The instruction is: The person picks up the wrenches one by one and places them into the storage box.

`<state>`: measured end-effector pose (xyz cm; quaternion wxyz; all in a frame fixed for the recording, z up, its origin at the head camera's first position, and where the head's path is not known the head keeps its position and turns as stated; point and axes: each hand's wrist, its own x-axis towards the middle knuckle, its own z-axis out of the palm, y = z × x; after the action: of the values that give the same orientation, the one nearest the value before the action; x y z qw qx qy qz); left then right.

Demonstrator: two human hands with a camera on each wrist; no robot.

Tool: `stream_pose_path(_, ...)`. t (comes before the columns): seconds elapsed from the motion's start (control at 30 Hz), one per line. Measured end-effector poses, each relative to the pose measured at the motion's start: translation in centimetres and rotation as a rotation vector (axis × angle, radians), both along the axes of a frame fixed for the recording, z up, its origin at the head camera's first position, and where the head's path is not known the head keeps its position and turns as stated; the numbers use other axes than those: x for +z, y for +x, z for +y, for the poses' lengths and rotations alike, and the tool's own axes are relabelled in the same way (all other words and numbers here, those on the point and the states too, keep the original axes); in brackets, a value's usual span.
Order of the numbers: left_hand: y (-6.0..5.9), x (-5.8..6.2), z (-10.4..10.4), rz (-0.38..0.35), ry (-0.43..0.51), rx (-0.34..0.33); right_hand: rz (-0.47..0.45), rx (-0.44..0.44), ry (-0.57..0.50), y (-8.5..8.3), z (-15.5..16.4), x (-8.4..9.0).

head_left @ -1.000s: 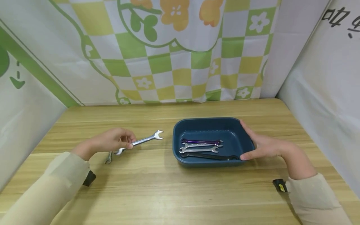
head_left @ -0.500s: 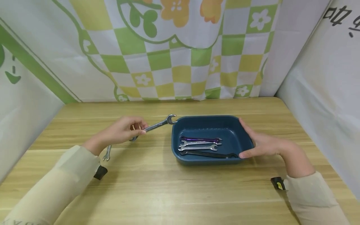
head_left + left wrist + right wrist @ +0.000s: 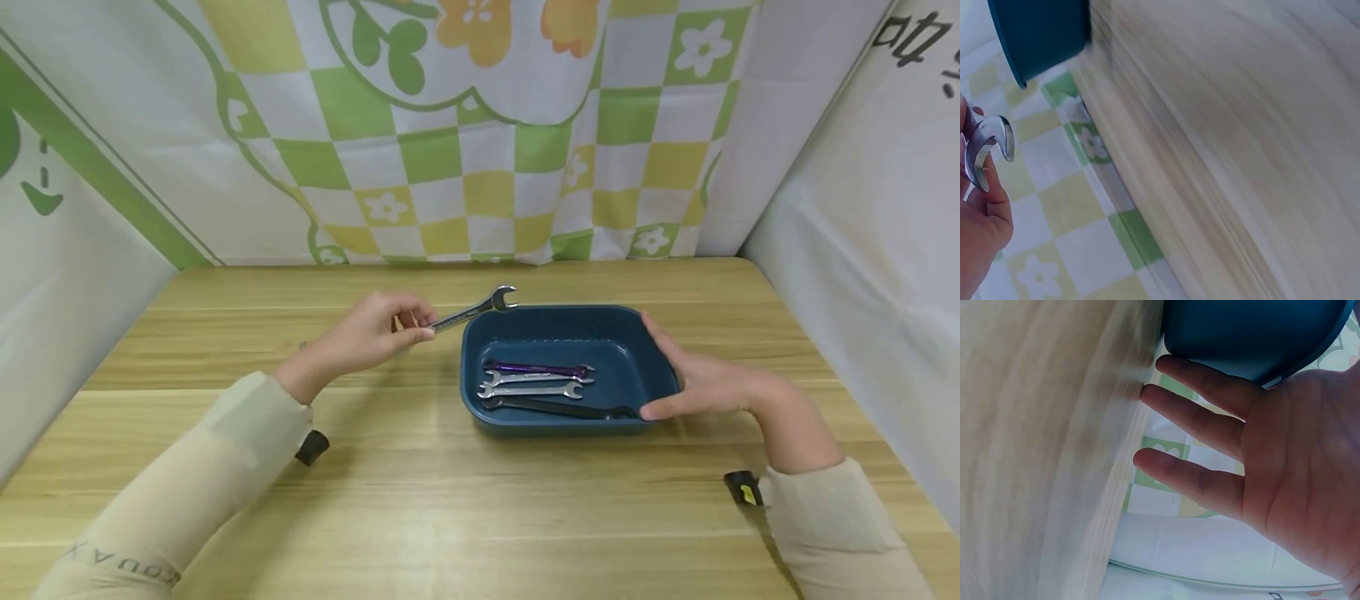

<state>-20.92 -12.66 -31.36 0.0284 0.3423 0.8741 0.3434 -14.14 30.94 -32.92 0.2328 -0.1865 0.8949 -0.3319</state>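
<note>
While a silver wrench (image 3: 474,312) is pinched by the left hand (image 3: 367,337) above the bench (image 3: 420,492), its head over the blue tray's (image 3: 555,333) rim, the tray's right wall is touched by the right hand's (image 3: 701,383) straight fingers (image 3: 658,342); 4 wrenches (image 3: 536,388) lie inside.

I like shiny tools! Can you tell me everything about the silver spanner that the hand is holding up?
The shiny silver metal spanner is slim, with an open C-shaped jaw at its far end. The person's left hand pinches its near end, hiding that part. It is held in the air, tilted up to the right, its jaw just over the back left corner of the dark blue plastic tray. Only the hand touches it.
</note>
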Motion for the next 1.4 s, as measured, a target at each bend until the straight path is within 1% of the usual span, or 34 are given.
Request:
stream_pose_path(0.17, 0.1, 0.2, 1.4, 0.043, 0.02, -0.027, -0.001, 0.001, -0.008, 0.0, 0.0, 0.1)
stream_pose_path(0.23, 0.1, 0.2, 2.1, 0.048, 0.029, -0.034, -0.006, 0.0, -0.012, 0.0, 0.0, 0.1)
stream_pose_path(0.37, 0.3, 0.4, 3.4, 0.029, 0.068, -0.027, -0.009, 0.001, -0.01, 0.0, 0.0, 0.1)
stream_pose_path(0.47, 0.4, 0.4, 4.5, 0.011, 0.114, -0.019, 0.002, 0.002, -0.003, 0.0, 0.0, 0.1)
stream_pose_path(0.7, 0.2, 0.1, 7.4, 0.018, 0.195, -0.051, 0.018, 0.002, 0.007, 0.0, 0.0, 0.0)
stream_pose_path(0.87, -0.3, -0.4, 9.1, 0.039, 0.216, -0.061, 0.031, 0.009, 0.01, -0.1, 0.0, -0.1)
stream_pose_path(0.97, -0.6, -0.8, 9.9, 0.034, 0.209, -0.076, 0.036, 0.015, 0.008, -0.1, 0.1, 0.0)
stream_pose_path(1.2, -1.4, -2.0, 11.4, -0.01, 0.158, -0.137, 0.034, 0.009, 0.012, -0.2, 0.1, -0.1)
stream_pose_path(1.3, -1.7, -2.3, 12.0, -0.034, 0.113, -0.157, 0.032, 0.009, 0.013, -0.2, 0.1, -0.2)
stream_pose_path(1.4, -1.9, -2.5, 12.6, -0.055, 0.041, -0.165, 0.026, 0.008, 0.009, -0.1, 0.1, -0.1)
